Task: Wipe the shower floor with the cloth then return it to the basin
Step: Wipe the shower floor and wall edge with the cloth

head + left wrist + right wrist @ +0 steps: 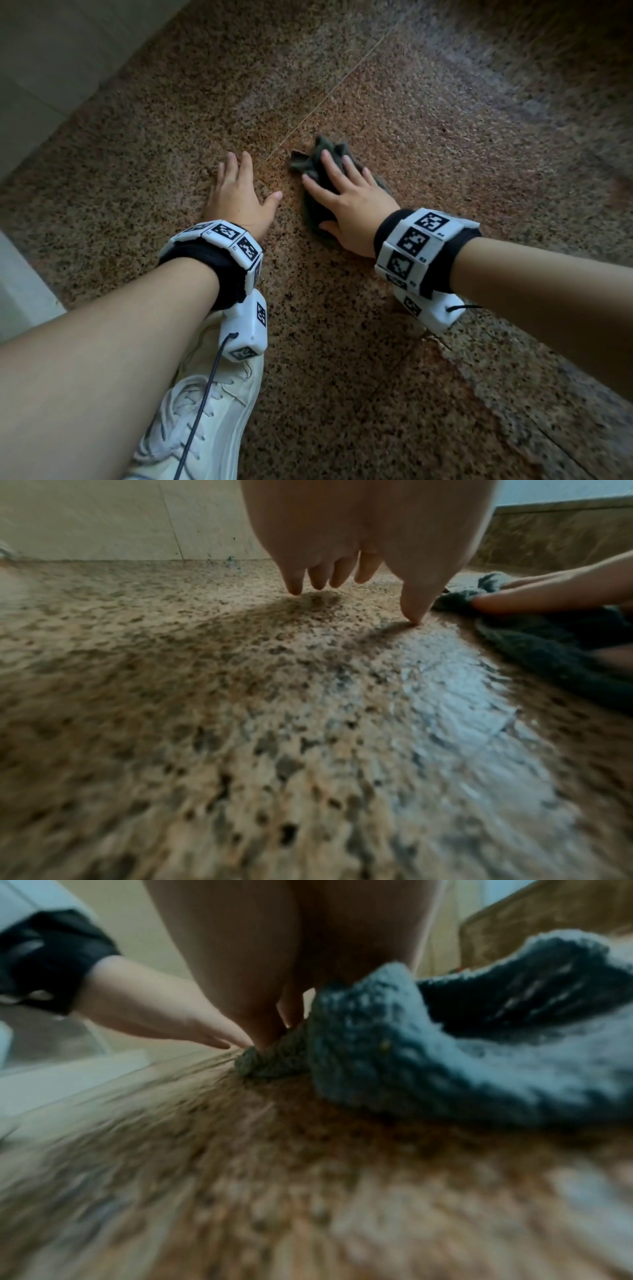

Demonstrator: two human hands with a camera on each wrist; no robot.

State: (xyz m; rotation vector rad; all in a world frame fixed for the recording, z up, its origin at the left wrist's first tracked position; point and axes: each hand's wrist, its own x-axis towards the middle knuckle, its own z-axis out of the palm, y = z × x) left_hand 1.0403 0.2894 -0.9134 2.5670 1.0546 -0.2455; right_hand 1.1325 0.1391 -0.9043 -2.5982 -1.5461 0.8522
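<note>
A dark grey-green cloth (317,164) lies bunched on the speckled brown stone shower floor (428,102). My right hand (342,192) lies flat on top of it with straight, spread fingers, pressing it to the floor. In the right wrist view the cloth (462,1047) bulges up to the right of the hand (260,988). My left hand (239,186) rests flat on the bare floor just left of the cloth, fingers straight, holding nothing. Its fingertips (294,587) touch the stone in the left wrist view, where the cloth (561,647) lies at the right. No basin is in view.
A pale tiled wall (51,61) runs along the left side of the floor. My white sneaker (205,411) stands on the stone under my left forearm. A wet, shiny streak (445,683) crosses the floor beside the cloth. A stone kerb (561,534) rises at the far right.
</note>
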